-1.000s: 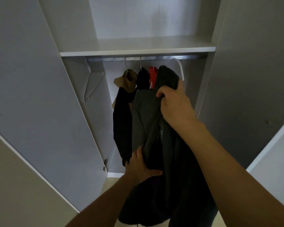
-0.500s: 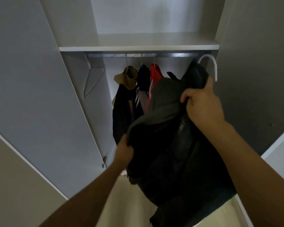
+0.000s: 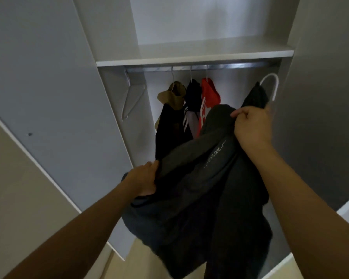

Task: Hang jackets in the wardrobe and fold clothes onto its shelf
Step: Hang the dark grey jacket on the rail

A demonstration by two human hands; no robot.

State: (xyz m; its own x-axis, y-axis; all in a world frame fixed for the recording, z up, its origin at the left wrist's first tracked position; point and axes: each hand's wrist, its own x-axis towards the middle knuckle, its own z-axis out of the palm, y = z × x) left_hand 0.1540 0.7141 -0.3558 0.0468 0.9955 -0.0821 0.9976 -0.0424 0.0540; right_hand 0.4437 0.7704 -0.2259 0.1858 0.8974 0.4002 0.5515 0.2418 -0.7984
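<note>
A dark grey jacket (image 3: 199,188) on a white hanger (image 3: 271,83) is held up in front of the open wardrobe. My right hand (image 3: 252,127) grips its collar and the hanger's neck, just below the right end of the metal rail (image 3: 230,67). The hook is off the rail. My left hand (image 3: 142,179) clutches the jacket's lower left side. Three garments hang on the rail: a tan and black jacket (image 3: 170,117), a dark striped jacket (image 3: 190,105) and a red jacket (image 3: 209,97). The white shelf (image 3: 189,61) lies above the rail.
An empty white hanger (image 3: 132,97) hangs at the rail's left end. The left door (image 3: 44,97) and right door (image 3: 320,97) stand open on either side. A beige floor (image 3: 129,264) shows below.
The jacket has moved right and swung up toward the rail's right end. My left hand shifted from the jacket's front to its lower left edge. The view rose slightly.
</note>
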